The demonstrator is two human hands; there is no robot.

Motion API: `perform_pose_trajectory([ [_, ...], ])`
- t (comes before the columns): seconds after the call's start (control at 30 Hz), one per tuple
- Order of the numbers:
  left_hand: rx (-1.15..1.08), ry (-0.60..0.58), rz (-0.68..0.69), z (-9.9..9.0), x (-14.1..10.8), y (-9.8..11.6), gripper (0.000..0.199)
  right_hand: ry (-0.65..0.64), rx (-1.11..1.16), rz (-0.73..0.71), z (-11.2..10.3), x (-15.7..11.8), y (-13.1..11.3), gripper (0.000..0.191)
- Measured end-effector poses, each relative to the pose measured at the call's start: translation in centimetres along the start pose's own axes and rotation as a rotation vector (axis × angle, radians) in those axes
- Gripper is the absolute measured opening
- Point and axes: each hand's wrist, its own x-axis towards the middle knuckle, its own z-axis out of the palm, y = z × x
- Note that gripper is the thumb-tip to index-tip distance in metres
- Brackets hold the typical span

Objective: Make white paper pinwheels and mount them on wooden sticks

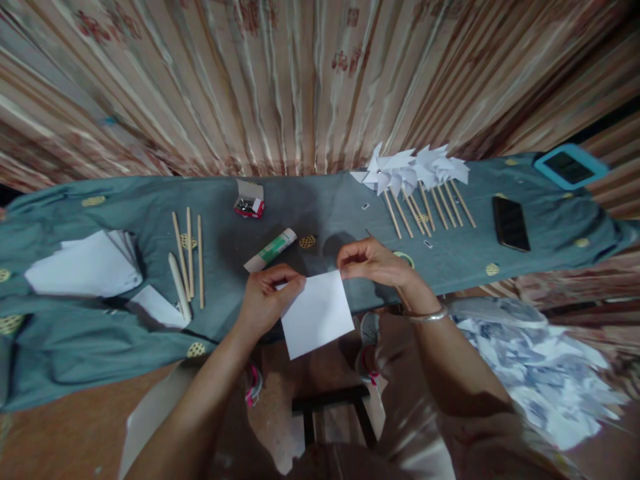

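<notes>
Dim, soft indoor light fills the view, with muted color. The square white sheet (pixel 317 313) is the brightest area, its surface nearly without detail. Soft-edged shadows darken the green cloth (pixel 320 203) beside the left hand (pixel 273 293) and just beyond the right hand (pixel 373 261). Pale streaks of sheen run down the folds of the curtain (pixel 295 80), and a small glint shows on the bracelet (pixel 431 316). The upper right corner falls into darkness. Wide-angle distortion stretches and bends the outer edges. Fine detail looks slightly smeared throughout, softest toward the sides.
</notes>
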Motion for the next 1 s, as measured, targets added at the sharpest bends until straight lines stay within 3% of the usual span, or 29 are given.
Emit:
perform_pose_trajectory([
  [0.23,-0.051,0.142,-0.043,-0.2,0.2,-0.4,0.02,0.09,0.136,-0.113,0.4,-0.2,-0.2,0.018],
  [0.4,-0.079,0.096,-0.083,0.5,0.1,-0.4,0.022,-0.003,0.233,-0.071,2.1,0.1,0.1,0.03],
  [0.63,-0.053,0.058,-0.03,0.6,0.3,-1.0,0.018,0.019,0.219,-0.059,2.4,0.3,0.2,0.032],
  [1.0,-0.084,0.065,-0.079,1.1,0.3,-1.1,0.015,0.028,0.225,-0.062,2.8,0.3,0.6,0.035],
])
